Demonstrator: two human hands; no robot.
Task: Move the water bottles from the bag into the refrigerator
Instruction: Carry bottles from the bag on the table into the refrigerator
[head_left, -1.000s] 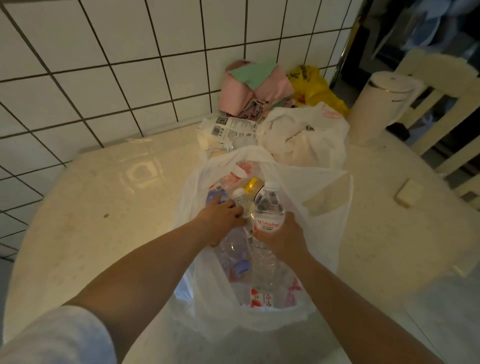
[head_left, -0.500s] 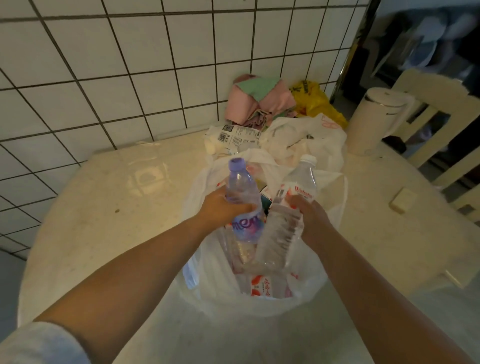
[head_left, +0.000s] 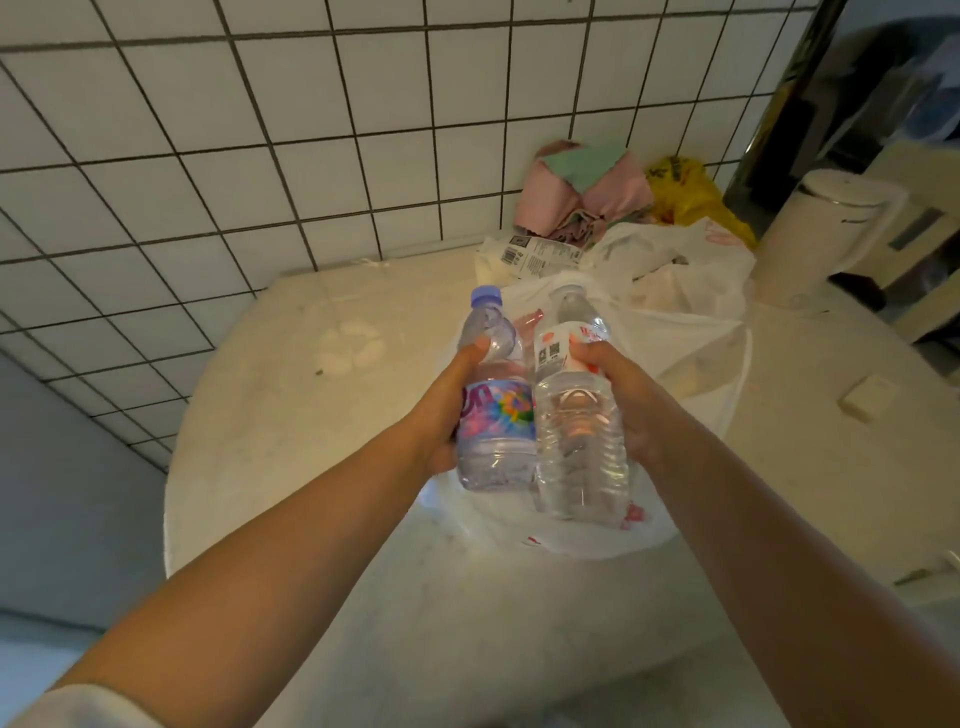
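A: Left hand (head_left: 441, 415) — grips purple-capped bottle (head_left: 496, 410). Right hand (head_left: 618, 395) — grips clear bottle (head_left: 576, 415).

B: Position?

A: Both now lifted clear above the white bag (head_left: 691, 364) on the surface (head_left: 291, 415); half a second ago still half inside. Refrigerator unseen; carrying comes next.

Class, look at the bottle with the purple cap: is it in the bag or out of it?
Out. The left hand holds the purple-capped bottle above the white bag, whole body visible.
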